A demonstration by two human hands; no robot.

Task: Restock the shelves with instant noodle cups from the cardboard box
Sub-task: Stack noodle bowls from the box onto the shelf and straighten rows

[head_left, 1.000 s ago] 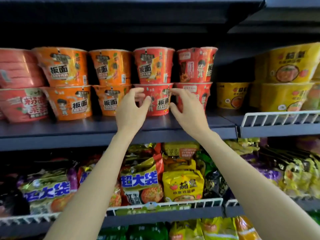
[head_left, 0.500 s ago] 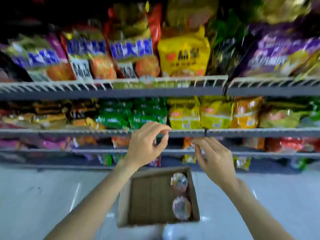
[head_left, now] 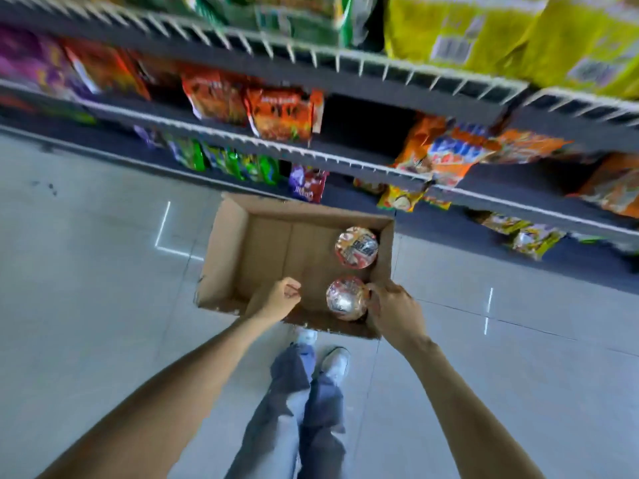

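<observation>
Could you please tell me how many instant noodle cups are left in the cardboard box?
2. The far cup sits against the right wall of the cardboard box. The near cup lies below it in the near right corner, with the right hand at its side. None appears hidden.

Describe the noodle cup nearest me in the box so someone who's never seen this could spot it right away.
Find the open cardboard box on the grey floor below the shelves. Two round foil-lidded cups sit along its right wall. The near noodle cup is the one at the box's front right corner, with the right hand touching its side; the far noodle cup sits untouched.
</observation>
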